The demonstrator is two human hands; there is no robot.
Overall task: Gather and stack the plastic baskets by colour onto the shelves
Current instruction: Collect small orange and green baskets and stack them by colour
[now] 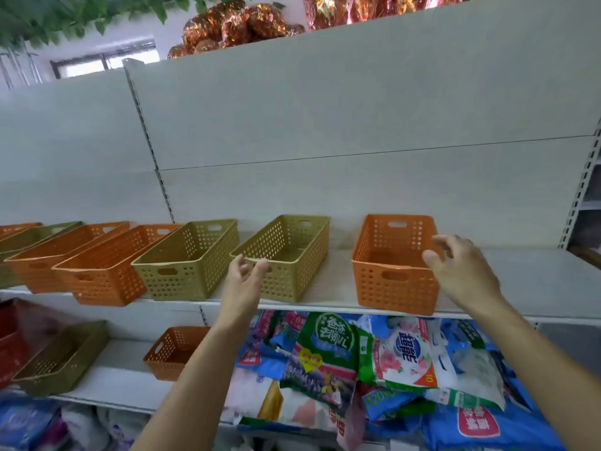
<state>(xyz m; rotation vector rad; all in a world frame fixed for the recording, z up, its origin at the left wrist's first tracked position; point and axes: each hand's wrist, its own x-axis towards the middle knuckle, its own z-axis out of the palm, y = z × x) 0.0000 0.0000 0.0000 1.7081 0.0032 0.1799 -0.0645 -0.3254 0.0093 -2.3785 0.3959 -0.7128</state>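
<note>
A red basket (13,340) left of the lower orange basket (175,351) is blurred and cut by the frame edge. The left forearm (195,369) hides that orange basket's right end.

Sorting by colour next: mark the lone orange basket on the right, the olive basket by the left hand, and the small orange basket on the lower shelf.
Lone orange basket (395,289): head view, front wall.
Olive basket (286,281): head view, front wall.
Small orange basket (169,356): head view, side wall.
</note>
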